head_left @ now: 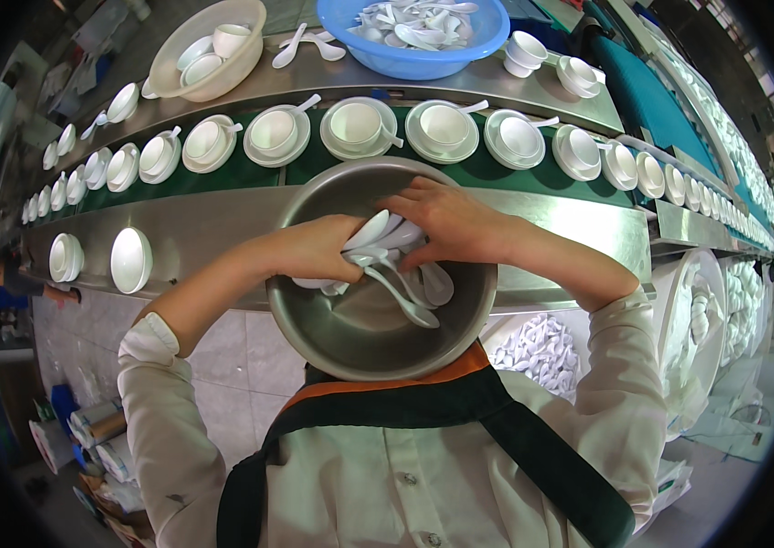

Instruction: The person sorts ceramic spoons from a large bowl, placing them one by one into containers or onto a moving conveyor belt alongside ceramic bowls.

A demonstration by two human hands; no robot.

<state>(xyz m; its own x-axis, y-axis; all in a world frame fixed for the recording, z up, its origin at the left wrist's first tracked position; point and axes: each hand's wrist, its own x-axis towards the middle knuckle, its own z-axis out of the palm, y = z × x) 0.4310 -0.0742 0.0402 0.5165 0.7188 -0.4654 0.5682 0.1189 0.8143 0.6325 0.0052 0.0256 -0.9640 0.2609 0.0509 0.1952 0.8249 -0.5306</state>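
A round stainless-steel basin (353,342) is right in front of my chest, by the near edge of the metal counter. Inside it, my left hand (318,250) grips a bunch of white soup spoons (387,233). From the far right side, my right hand (452,219) curls its fingers around the same bunch. A few loose spoons (411,308) point down towards the basin's floor below my hands. Part of the bunch is hidden behind my fingers.
Past the basin, a green conveyor belt (222,179) carries a row of white bowls on saucers with spoons. A blue tub (414,65) of spoons and a beige basin (168,68) stand behind it. White bowls (131,260) sit at left; a spoon-filled bin (541,353) is below right.
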